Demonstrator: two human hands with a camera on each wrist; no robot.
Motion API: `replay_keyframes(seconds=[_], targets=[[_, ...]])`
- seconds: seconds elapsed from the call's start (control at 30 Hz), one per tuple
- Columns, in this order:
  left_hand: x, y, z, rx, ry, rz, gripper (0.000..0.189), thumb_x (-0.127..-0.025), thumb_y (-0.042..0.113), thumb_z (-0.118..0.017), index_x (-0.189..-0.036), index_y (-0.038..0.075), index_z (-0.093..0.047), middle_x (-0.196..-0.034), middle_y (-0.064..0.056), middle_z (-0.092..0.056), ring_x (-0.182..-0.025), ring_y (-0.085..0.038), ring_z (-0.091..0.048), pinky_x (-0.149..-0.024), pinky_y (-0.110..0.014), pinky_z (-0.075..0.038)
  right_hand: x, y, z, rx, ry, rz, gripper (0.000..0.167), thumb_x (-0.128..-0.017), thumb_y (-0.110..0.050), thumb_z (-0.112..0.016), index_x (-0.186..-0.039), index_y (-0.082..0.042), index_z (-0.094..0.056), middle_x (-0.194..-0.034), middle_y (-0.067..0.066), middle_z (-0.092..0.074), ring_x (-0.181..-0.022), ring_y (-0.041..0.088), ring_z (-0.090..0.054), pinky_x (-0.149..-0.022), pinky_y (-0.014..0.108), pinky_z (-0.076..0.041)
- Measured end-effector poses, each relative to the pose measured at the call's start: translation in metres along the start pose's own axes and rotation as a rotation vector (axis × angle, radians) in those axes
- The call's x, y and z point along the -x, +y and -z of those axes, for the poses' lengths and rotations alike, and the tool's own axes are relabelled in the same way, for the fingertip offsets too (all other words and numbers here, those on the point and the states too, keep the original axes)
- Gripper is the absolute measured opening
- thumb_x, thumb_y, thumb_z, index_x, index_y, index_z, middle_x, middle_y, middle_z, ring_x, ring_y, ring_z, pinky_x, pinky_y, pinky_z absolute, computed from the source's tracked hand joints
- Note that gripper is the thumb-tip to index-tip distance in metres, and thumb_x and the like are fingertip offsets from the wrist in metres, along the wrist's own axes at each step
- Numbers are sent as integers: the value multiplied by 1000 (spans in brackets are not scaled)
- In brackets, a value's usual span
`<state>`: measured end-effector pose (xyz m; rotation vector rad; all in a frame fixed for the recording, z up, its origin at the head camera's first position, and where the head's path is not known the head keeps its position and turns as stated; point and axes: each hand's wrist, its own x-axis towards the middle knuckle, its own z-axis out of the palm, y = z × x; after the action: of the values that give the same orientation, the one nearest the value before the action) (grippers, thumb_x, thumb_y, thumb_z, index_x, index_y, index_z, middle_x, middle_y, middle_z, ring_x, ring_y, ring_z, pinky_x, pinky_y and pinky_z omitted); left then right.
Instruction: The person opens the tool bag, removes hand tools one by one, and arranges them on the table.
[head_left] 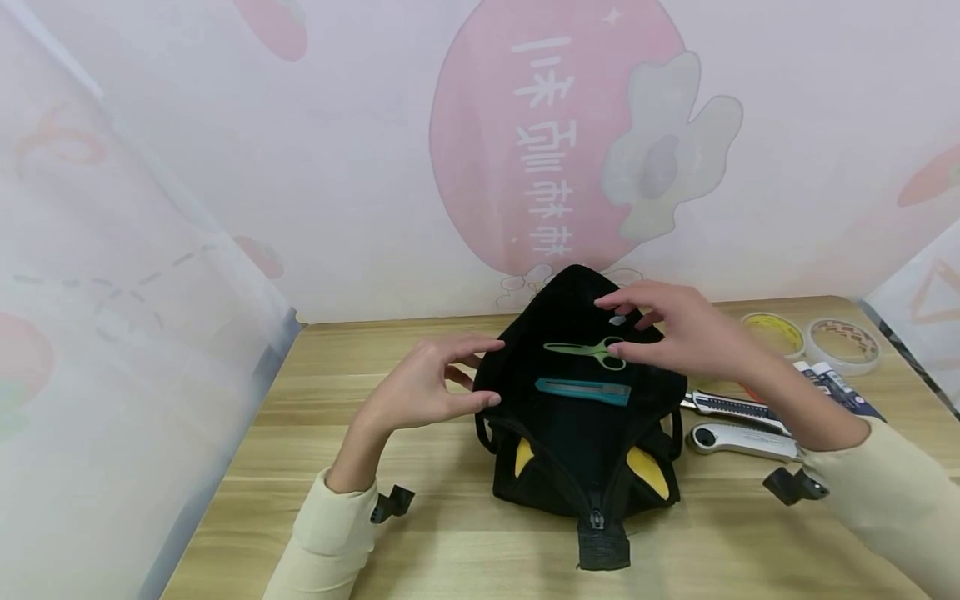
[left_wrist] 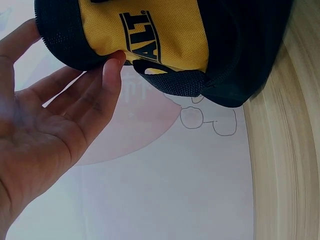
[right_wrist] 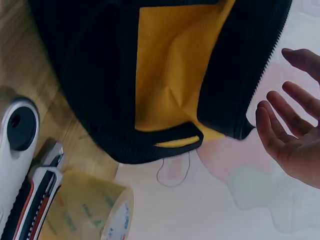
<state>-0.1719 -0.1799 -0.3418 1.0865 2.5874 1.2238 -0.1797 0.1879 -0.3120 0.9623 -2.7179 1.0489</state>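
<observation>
A black and yellow zippered tool bag [head_left: 585,433] gapes wide on the table. Inside it lie a pair of green scissors [head_left: 577,347] and a teal utility knife [head_left: 581,390]. My left hand [head_left: 427,379] is at the bag's left edge, thumb and index fingertips right at the rim; in the left wrist view its other fingers extend along the yellow outer side. Over the right part of the opening hovers my right hand [head_left: 686,329], fingers loosely bent, thumb overlapping the scissors' handle loops. In the right wrist view that hand [right_wrist: 297,130] appears beside the zipper edge, holding nothing.
Right of the bag lie a white rotary cutter [head_left: 746,442] and a silver utility knife [head_left: 731,406]. Behind them are two tape rolls [head_left: 843,343] and white-capped tubes [head_left: 840,387], partly behind my right forearm. A printed cloth backdrop [head_left: 375,208] rises behind the table [head_left: 330,367].
</observation>
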Motion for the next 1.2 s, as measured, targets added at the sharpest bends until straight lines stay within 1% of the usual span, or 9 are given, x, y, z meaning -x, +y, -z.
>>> replay_keyframes(seconds=[0.23,0.33,0.53,0.7,0.87,0.97,1.03,1.1,1.2], targets=[[-2,2,-1,-9,-3,-9,63,-90,16,-86,-148,5,-64,-150,-12,-66,-112,-26,-77,-86,-27,-67,-14,0,-11,-43,-56,-14,53,-92,-12,-85,-143,-12,-68,-142,10,-70,-122,27,-68,-98,46,-64],[-2,2,-1,-6,-3,-9,62,-90,16,-86,-148,5,-64,-149,-12,-66,-112,-26,-77,-85,-27,-67,-20,2,-19,-57,-79,-7,54,-92,-12,-86,-143,-10,-68,-142,11,-69,-123,31,-67,-97,47,-65],[-2,3,-1,-6,-2,-8,62,-91,17,-86,-147,5,-64,-148,-12,-67,-111,-25,-77,-85,-28,-67,-33,8,-35,-80,-145,9,51,-94,-15,-84,-142,-8,-67,-140,13,-68,-123,34,-68,-97,47,-65],[-2,4,-2,-6,-1,-7,62,-91,16,-86,-147,5,-64,-148,-12,-67,-111,-25,-78,-86,-28,-67,-43,15,-49,-50,-181,27,49,-94,-13,-83,-140,-7,-69,-135,16,-70,-120,35,-69,-94,46,-66],[-1,4,-2,-4,5,-6,62,-90,16,-86,-147,5,-65,-147,-12,-68,-110,-24,-78,-86,-29,-67,-54,22,-62,0,-231,36,48,-93,-11,-82,-139,-3,-69,-136,18,-70,-120,38,-70,-94,52,-64],[-1,5,-3,0,4,-10,62,-90,16,-86,-147,5,-65,-147,-12,-68,-110,-24,-78,-87,-30,-67,-57,26,-68,21,-264,27,47,-94,-13,-83,-138,-4,-69,-138,17,-70,-123,38,-69,-99,53,-62],[-2,5,-3,2,1,-11,62,-90,17,-87,-147,6,-65,-147,-12,-68,-110,-23,-78,-87,-30,-67,-58,30,-71,13,-283,15,48,-94,-15,-84,-138,-5,-69,-139,16,-70,-125,37,-68,-102,53,-61],[-3,5,-4,5,-3,-13,62,-90,17,-87,-147,6,-65,-147,-11,-68,-109,-23,-78,-88,-31,-67,-57,34,-74,-7,-293,4,48,-94,-16,-84,-138,-5,-70,-138,16,-70,-125,36,-68,-101,52,-62],[-3,5,-3,1,-3,-15,62,-90,17,-87,-147,5,-65,-147,-12,-68,-109,-24,-78,-88,-34,-68,-56,40,-79,-67,-303,-9,47,-94,-16,-84,-137,-1,-69,-136,19,-70,-123,38,-69,-98,51,-64]])
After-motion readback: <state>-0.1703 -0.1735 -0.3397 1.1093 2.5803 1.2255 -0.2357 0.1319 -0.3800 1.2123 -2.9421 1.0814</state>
